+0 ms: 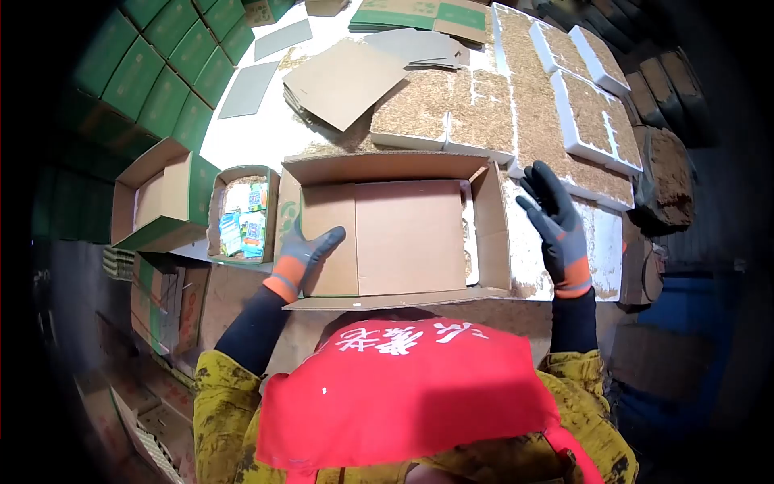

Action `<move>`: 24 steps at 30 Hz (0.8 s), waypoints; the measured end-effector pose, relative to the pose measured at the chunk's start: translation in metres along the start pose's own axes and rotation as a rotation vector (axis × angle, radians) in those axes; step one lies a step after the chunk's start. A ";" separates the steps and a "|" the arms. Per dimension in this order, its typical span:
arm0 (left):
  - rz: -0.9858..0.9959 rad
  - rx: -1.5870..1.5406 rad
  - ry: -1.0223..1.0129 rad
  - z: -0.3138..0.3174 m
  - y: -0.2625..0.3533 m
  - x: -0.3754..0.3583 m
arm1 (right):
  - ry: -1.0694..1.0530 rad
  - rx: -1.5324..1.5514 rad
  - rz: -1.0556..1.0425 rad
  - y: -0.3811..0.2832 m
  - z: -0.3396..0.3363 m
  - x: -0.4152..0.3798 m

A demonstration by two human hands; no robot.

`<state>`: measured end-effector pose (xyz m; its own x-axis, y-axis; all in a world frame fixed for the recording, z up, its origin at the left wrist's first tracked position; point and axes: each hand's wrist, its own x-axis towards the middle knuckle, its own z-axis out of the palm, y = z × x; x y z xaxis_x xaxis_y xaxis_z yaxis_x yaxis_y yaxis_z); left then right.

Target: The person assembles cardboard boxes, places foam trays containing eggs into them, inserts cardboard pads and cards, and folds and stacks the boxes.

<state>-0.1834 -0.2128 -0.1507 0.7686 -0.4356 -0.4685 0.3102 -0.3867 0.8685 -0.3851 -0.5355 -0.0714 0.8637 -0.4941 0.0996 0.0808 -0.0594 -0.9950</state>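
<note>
An open cardboard box lies before me with its flaps up. Inside it a flat cardboard sheet covers most of a white foam piece, which shows at the right end. My left hand, in a grey and orange glove, rests at the box's left side, thumb stretched over the cardboard and the other fingers partly hidden by the box wall. Right of the box, my right hand is raised in a matching glove, fingers extended, holding nothing.
At the left are a small box of colourful packets, an open box and stacked green boxes. Behind lie cardboard sheets. Foam trays of brown shavings fill the back right.
</note>
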 end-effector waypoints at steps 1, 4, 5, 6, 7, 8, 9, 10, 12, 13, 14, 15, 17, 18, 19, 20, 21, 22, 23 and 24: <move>0.030 -0.094 0.017 0.003 -0.010 0.006 | -0.030 -0.050 0.206 0.017 -0.008 0.004; 0.053 -0.206 0.043 0.009 -0.014 0.011 | -0.169 -0.298 0.346 0.097 0.048 -0.015; 0.042 -0.219 0.054 0.011 -0.012 0.008 | -0.022 -0.489 0.171 0.108 0.063 -0.015; 0.074 -0.195 0.076 0.017 -0.009 0.007 | -0.032 -0.421 0.183 0.110 0.062 -0.014; 0.109 -0.172 0.106 0.022 -0.005 0.005 | -0.049 -0.351 0.191 0.111 0.059 -0.012; 0.137 -0.145 0.137 0.021 -0.004 0.000 | -0.067 -0.277 0.205 0.112 0.057 -0.016; 0.156 0.153 0.193 0.010 -0.027 0.009 | -0.063 -0.285 0.218 0.095 0.055 -0.018; 0.458 0.432 0.234 0.005 -0.022 -0.001 | -0.048 -0.321 0.201 0.095 0.050 -0.017; 0.321 0.031 0.072 -0.008 -0.015 -0.011 | -0.097 -0.421 0.160 0.077 0.035 -0.012; 0.286 -0.090 0.078 -0.011 -0.029 -0.005 | -0.078 -0.301 0.138 0.072 0.032 -0.013; 0.255 -0.215 0.074 -0.012 -0.043 0.003 | -0.065 -0.151 0.206 0.089 0.023 -0.017; -0.023 -0.482 -0.001 -0.003 -0.033 -0.002 | -0.068 -0.207 0.247 0.104 0.010 -0.021; 0.106 -0.365 -0.023 0.005 -0.054 -0.004 | -0.053 -0.405 0.047 0.081 0.026 -0.020; 0.491 0.046 0.050 0.003 -0.081 0.004 | -0.054 -0.330 0.100 0.083 0.029 -0.020; 0.511 0.004 0.026 -0.007 -0.077 0.006 | -0.046 -0.378 0.087 0.094 0.022 -0.020; 0.534 -0.037 0.002 -0.019 -0.070 0.009 | -0.037 -0.426 0.070 0.104 0.020 -0.016; 0.552 -0.078 -0.021 -0.032 -0.063 0.009 | -0.051 -0.339 0.105 0.095 0.034 -0.011; 0.609 -0.022 -0.001 -0.053 -0.057 0.010 | -0.055 -0.288 0.048 0.090 0.051 -0.006; 0.666 0.037 0.011 -0.085 -0.043 0.016 | -0.051 -0.237 -0.006 0.070 0.082 0.003; 0.722 0.094 0.020 -0.119 -0.010 0.013 | -0.044 -0.188 -0.059 0.048 0.116 0.012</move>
<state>-0.1099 -0.1176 -0.1463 0.7735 -0.5942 0.2202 -0.3273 -0.0769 0.9418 -0.3134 -0.4432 -0.1190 0.8813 -0.4469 0.1534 0.0413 -0.2505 -0.9672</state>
